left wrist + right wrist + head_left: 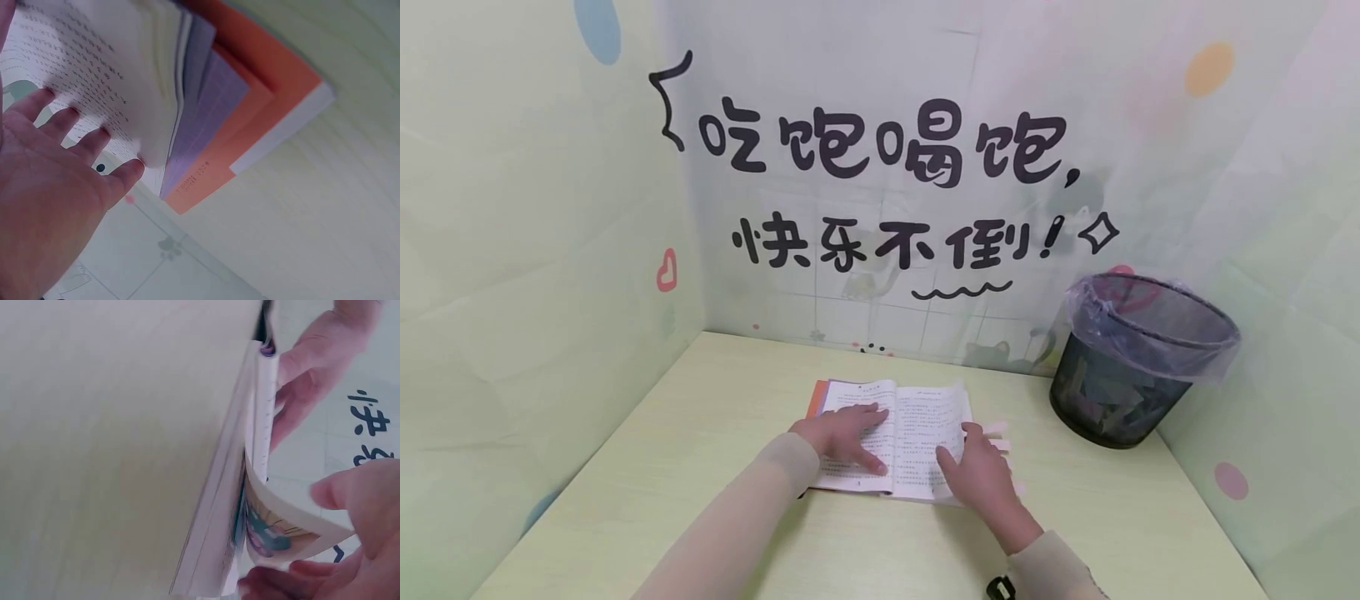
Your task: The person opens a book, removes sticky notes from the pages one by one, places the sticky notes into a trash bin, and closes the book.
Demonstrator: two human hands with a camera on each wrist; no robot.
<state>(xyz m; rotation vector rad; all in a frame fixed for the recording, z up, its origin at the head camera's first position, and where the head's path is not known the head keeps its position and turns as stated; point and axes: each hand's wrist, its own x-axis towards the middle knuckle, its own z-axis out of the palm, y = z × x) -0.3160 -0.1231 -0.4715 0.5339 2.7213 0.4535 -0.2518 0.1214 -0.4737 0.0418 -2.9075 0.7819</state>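
Observation:
An open book (917,433) with printed text lies on the table. My left hand (848,435) rests on its left page with fingers spread; in the left wrist view, the fingertips touch the text. At the right page's outer edge, my right hand (983,477) pinches a page between thumb and fingers. That lifted page (275,534) curves up in the right wrist view and shows a coloured picture on its underside. Purple sheets (215,94) and an orange cover (281,94) stick out beneath the left pages. Pink tabs (998,429) project past the right edge.
A dark mesh bin (1105,400) lined with a translucent purple bag (1180,354) stands at the table's back right. The pale wooden table (865,542) is bounded by printed wall sheets (880,75) at the back and both sides. A small black object (1000,587) is near my right sleeve.

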